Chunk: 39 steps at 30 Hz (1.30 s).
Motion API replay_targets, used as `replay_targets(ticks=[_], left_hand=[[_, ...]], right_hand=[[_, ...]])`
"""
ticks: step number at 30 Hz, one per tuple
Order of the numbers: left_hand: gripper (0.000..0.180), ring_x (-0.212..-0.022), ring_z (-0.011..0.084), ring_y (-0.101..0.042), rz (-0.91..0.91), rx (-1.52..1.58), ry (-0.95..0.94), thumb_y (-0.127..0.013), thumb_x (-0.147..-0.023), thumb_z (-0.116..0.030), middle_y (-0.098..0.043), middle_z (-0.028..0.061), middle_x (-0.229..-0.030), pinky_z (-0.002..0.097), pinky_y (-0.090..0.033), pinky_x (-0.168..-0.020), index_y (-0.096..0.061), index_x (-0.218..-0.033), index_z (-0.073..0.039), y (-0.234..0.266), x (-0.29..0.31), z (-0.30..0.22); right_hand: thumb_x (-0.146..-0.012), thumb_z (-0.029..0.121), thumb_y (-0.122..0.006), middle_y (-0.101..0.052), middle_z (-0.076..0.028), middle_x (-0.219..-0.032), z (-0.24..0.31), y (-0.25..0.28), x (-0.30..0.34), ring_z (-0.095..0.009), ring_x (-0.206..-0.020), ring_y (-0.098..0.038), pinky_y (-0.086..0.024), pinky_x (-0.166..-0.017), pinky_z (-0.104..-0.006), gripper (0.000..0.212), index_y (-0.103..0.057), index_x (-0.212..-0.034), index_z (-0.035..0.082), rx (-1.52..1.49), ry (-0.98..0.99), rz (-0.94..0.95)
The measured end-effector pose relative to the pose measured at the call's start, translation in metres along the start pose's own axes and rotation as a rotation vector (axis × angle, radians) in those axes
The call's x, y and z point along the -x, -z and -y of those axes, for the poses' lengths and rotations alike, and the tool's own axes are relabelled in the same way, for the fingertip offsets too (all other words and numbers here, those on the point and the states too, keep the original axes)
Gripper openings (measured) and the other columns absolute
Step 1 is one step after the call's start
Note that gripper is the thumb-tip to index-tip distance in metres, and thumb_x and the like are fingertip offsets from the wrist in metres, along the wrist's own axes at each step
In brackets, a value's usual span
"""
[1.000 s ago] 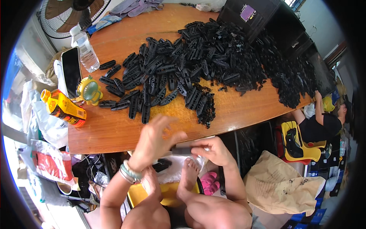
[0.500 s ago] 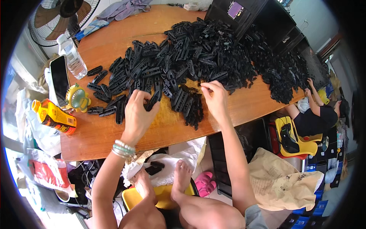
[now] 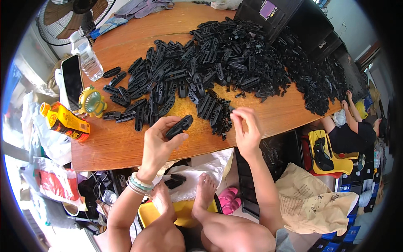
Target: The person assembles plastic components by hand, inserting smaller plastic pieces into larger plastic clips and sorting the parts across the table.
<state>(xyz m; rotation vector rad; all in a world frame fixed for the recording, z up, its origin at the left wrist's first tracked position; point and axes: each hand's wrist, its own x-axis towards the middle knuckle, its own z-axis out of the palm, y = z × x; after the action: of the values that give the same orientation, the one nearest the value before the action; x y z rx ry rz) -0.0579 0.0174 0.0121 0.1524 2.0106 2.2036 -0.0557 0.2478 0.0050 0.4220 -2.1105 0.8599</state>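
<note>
My left hand (image 3: 158,142), above the table's near edge, grips a long black plastic part (image 3: 180,127) between thumb and fingers. The part is narrow and rounded at its ends. To its right, the thumb and fingers of my right hand (image 3: 248,133) are pinched together, with a small dark piece (image 3: 230,108) at their tips; its exact shape is too small to make out. Just left of that hand lies a small cluster of tiny black pieces (image 3: 221,124). Beyond both hands spreads a large heap of similar long black parts (image 3: 168,67).
Along the left stand a water bottle (image 3: 89,61), a phone (image 3: 72,82), a small yellow-green fan (image 3: 93,102) and a yellow bottle (image 3: 65,121). Black crates (image 3: 308,31) and more small pieces (image 3: 317,90) occupy the right of the wooden table (image 3: 113,149). Another person's hand (image 3: 347,101) reaches in there.
My left hand has drawn back toward the table's near edge with the black part. My right hand has moved slightly right and nearer. The view has shifted a little.
</note>
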Motion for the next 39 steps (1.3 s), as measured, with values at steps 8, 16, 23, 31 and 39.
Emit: replay_targets(ticks=[8, 16, 23, 31, 39], left_hand=[[0.027, -0.074, 0.0143, -0.064, 0.18, 0.222, 0.094, -0.065, -0.08, 0.005, -0.062, 0.0084, -0.084, 0.0253, -0.056, -0.065, -0.052, -0.104, 0.004, -0.002, 0.014, -0.014], [0.026, -0.075, 0.0159, -0.066, 0.258, 0.258, 0.15, -0.064, -0.081, 0.005, -0.062, 0.0107, -0.087, 0.0252, -0.056, -0.065, -0.052, -0.105, 0.005, 0.005, 0.023, -0.015], [0.022, -0.074, 0.0143, -0.066, 0.152, 0.243, 0.15, -0.063, -0.084, 0.001, -0.064, 0.0101, -0.085, 0.0239, -0.054, -0.066, -0.054, -0.104, 0.004, -0.002, 0.025, -0.012], [0.017, -0.076, 0.0153, -0.066, 0.276, 0.03, 0.071, -0.063, -0.083, -0.001, -0.065, 0.0108, -0.086, 0.0249, -0.053, -0.067, -0.057, -0.099, 0.003, -0.015, 0.026, -0.007], [0.021, -0.066, 0.0241, -0.063, 0.212, -0.589, -0.369, -0.07, -0.078, -0.014, -0.061, 0.011, -0.08, 0.0326, -0.05, -0.059, -0.062, -0.094, -0.002, -0.051, -0.032, 0.014]], right_hand=[[-0.072, -0.013, -0.063, -0.066, -0.012, -0.091, 0.059, 0.004, 0.005, -0.024, -0.077, -0.062, -0.05, -0.065, -0.0296, 0.025, -0.063, -0.093, -0.001, -0.355, -0.116, 0.149], [-0.067, -0.008, -0.067, -0.064, -0.007, -0.09, 0.066, -0.007, 0.002, -0.023, -0.074, -0.055, -0.047, -0.062, -0.0303, 0.025, -0.066, -0.09, 0.002, -0.261, 0.134, 0.216], [-0.074, 0.004, -0.068, -0.062, -0.008, -0.093, 0.069, -0.013, 0.009, -0.022, -0.074, -0.055, -0.045, -0.064, -0.0301, 0.027, -0.065, -0.1, 0.002, -0.319, -0.057, 0.25], [-0.081, 0.01, -0.067, -0.063, -0.007, -0.077, 0.059, 0.006, 0.046, -0.011, -0.067, -0.057, -0.044, -0.06, -0.0238, 0.026, -0.063, -0.103, -0.003, -0.575, -0.663, 0.351], [-0.084, 0.015, -0.063, -0.068, -0.009, -0.079, 0.035, 0.03, 0.066, -0.01, -0.059, -0.061, -0.05, -0.059, -0.0275, 0.019, -0.064, -0.093, -0.002, -0.291, -0.709, 1.121]])
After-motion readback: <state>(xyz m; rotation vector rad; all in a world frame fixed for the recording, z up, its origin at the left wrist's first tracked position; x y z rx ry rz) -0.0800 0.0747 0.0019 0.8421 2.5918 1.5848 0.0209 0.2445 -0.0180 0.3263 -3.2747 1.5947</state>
